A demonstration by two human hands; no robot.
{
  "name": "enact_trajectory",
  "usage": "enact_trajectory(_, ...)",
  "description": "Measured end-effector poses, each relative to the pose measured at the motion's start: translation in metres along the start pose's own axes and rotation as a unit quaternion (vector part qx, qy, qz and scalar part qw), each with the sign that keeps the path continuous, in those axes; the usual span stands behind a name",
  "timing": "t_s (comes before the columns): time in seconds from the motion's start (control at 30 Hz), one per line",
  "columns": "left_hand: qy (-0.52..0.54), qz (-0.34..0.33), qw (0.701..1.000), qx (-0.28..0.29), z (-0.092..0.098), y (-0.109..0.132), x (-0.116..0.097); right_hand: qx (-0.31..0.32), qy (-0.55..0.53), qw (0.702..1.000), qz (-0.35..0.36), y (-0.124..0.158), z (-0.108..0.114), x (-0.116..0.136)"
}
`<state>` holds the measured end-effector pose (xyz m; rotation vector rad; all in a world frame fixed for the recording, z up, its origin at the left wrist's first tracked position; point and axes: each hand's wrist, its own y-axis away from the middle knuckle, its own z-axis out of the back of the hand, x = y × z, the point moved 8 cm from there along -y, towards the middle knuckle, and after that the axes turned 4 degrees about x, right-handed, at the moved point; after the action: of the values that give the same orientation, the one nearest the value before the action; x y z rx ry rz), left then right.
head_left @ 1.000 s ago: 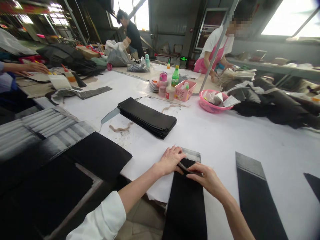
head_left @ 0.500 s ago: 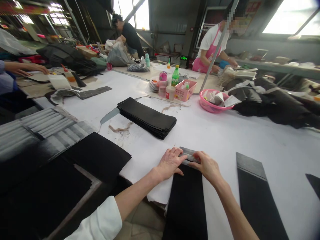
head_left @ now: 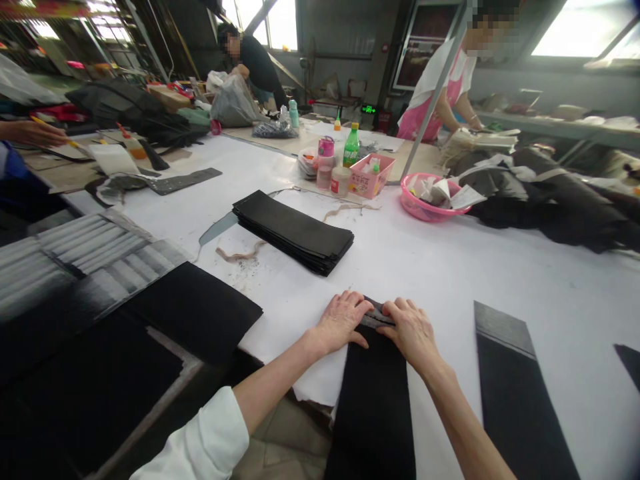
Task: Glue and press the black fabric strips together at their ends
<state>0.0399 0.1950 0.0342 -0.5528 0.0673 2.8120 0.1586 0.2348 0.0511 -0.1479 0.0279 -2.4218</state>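
Note:
A long black strip of sheet material [head_left: 375, 407] runs from the table's near edge toward the far side. Its grey far end is partly folded over, with a dark gap along the fold. At the left of this end, my left hand [head_left: 340, 323] has its fingers over the edge and its thumb on the strip. My right hand [head_left: 413, 333] pinches the right side of the same fold between thumb and fingers. To the right lies a second black strip [head_left: 520, 393] with a flat grey end. Beyond my hands sits a stack of black strips [head_left: 293, 230].
On the left, black sheets [head_left: 195, 310] lie beside grey-striped pieces [head_left: 100, 257]. Farther back stand a pink basin [head_left: 430, 210], a pink basket [head_left: 373, 179] and a green bottle [head_left: 351, 145]. A co-worker's hand [head_left: 40, 133] shows at left; two people work behind the table.
The grey end of the strip has been folded over further, and my fingers have closed in on the fold. The co-worker's hand at left has shifted left.

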Motion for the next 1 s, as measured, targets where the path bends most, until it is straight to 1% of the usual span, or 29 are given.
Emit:
enact_trajectory(0.17, 0.007, -0.005, 1.000, -0.010, 0.001, -0.003, 0.000, -0.014, 0.020, 1.000, -0.007, 0.007, 0.003, 0.007)
enact_trajectory(0.3, 0.003, 0.007, 1.000, -0.019, 0.003, -0.004, 0.002, -0.028, 0.032, 0.999, -0.016, 0.012, 0.002, 0.009)
enact_trajectory(0.53, -0.016, -0.004, 1.000, 0.002, 0.001, -0.009, 0.002, -0.030, 0.039, 0.999, -0.013, 0.014, -0.001, 0.006)
enact_trajectory(0.7, -0.051, -0.016, 0.998, 0.018, 0.002, -0.017, -0.003, -0.035, 0.026, 0.999, -0.016, 0.013, -0.005, 0.001)
enact_trajectory(0.83, -0.085, -0.017, 0.996, 0.022, 0.003, -0.021, -0.008, -0.022, 0.016, 0.999, -0.034, 0.009, -0.010, -0.005)
enact_trajectory(1.0, -0.118, -0.022, 0.993, -0.008, 0.009, -0.016, -0.017, 0.006, 0.006, 0.999, -0.050, 0.006, -0.012, -0.011)
